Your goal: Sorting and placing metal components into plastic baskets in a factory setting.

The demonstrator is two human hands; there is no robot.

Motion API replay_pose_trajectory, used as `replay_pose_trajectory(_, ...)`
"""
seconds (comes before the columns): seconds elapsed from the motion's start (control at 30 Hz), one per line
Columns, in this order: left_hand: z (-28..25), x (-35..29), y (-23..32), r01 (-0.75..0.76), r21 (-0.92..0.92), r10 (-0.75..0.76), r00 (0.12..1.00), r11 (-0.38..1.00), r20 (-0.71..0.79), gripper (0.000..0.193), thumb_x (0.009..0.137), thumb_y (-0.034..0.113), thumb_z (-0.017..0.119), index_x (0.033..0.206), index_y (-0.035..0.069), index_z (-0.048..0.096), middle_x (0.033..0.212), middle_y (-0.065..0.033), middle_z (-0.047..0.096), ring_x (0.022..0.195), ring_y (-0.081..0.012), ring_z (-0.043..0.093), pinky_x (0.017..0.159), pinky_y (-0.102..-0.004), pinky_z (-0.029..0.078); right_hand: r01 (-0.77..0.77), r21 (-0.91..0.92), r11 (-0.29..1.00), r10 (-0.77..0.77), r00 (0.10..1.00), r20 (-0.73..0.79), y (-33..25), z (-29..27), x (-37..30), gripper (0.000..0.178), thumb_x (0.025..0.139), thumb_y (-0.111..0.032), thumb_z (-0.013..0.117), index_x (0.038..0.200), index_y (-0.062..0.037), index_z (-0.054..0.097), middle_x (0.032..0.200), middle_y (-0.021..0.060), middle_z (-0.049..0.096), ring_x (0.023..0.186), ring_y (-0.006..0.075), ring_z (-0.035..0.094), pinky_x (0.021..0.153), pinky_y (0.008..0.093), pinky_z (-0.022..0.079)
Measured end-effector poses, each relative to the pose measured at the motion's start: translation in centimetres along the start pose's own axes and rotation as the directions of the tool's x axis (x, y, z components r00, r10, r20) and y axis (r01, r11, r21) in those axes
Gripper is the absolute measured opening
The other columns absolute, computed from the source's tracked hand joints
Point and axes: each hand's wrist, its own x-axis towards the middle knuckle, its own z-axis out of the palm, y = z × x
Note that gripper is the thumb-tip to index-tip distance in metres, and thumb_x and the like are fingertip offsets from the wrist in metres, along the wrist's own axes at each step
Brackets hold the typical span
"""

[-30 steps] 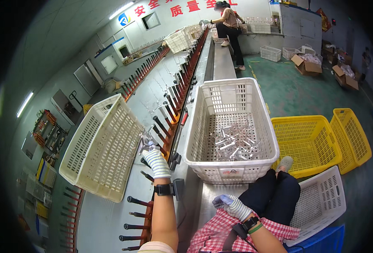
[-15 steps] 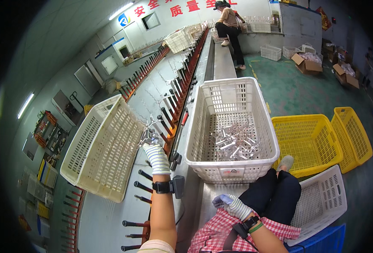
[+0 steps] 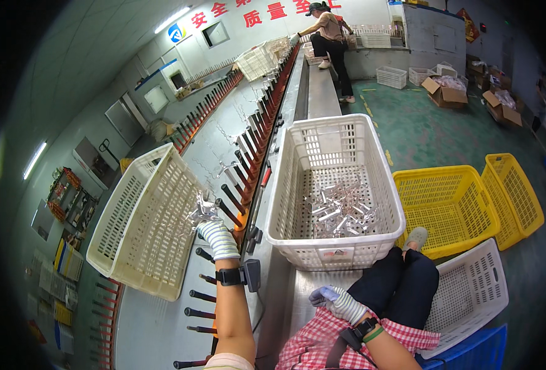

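Observation:
My left hand point(image 3: 216, 235), in a striped glove, is stretched out over the bench beside a tilted cream basket point(image 3: 156, 246). Its fingers are closed on a bunch of shiny silver metal parts point(image 3: 204, 208), held against the basket's right side. What the parts are is too small to make out. My right hand point(image 3: 340, 302), gloved the same way, rests on my checked red apron point(image 3: 319, 336) with its fingers curled in and nothing seen in them. In front of it a white perforated basket point(image 3: 337, 246) holds a loose pile of small silver metal pieces point(image 3: 340, 209).
A row of black-handled rods point(image 3: 239, 169) lines the bench point(image 3: 162, 333). A red-handled tool point(image 3: 266, 176) lies on the ledge. Yellow baskets point(image 3: 448, 243) and a tilted white basket point(image 3: 470, 290) stand at right. Farther off, a person point(image 3: 329, 37) leans over the same bench.
My left hand has moved slightly left and down with the silver parts, closer to the cream basket. The far person has stretched an arm over the bench. My right hand stays put.

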Motion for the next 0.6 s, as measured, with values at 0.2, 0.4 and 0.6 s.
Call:
replay_pose_trajectory(0.2, 3.4, -2.7, 3.1, -0.148, 0.579, 0.148, 0.988, 0.802, 0.048, 0.021, 0.086, 0.005, 0.046, 0.105, -0.001, 0.054, 0.093, -0.0084, 0.059, 0.076, -0.0164, 0.054, 0.071, -0.0266, 0.044, -0.029, 0.027, 0.999, 0.028, 0.999, 0.031, 0.2, 1.2, 0.1, 0.034, 0.088, -0.029, 0.05, 0.1, 0.0012, 0.059, 0.092, 0.0121, 0.062, 0.084, 0.021, 0.059, 0.08, 0.035, 0.046)
replay_pose_trajectory(0.4, 2.1, 0.9, -2.6, -0.161, 0.506, 0.172, 0.985, 0.847, 0.024, 0.019, 0.084, 0.023, 0.056, 0.091, 0.006, 0.06, 0.074, -0.0028, 0.057, 0.058, -0.0137, 0.046, 0.049, -0.0282, 0.038, -0.008, -0.001, 1.0, 0.008, 1.0, -0.003, 0.1, -0.1, -0.2, 0.035, 0.088, -0.03, 0.049, 0.102, 0.0021, 0.057, 0.094, 0.0128, 0.062, 0.085, 0.0215, 0.059, 0.082, 0.0359, 0.045)
replay_pose_trajectory(0.6, -9.8, 8.9, -1.7, -0.273, 0.024, 0.264, 0.947, 0.962, 0.184, 0.013, 0.085, 0.012, 0.048, 0.095, 0.008, 0.055, 0.083, -0.001, 0.056, 0.062, -0.0128, 0.051, 0.049, -0.0262, 0.041, -0.071, -0.03, 0.997, 0.074, 0.992, 0.104, 1.2, 3.6, 0.4, 0.035, 0.089, -0.029, 0.048, 0.102, 0.0021, 0.057, 0.095, 0.0125, 0.062, 0.086, 0.022, 0.059, 0.082, 0.0362, 0.045)
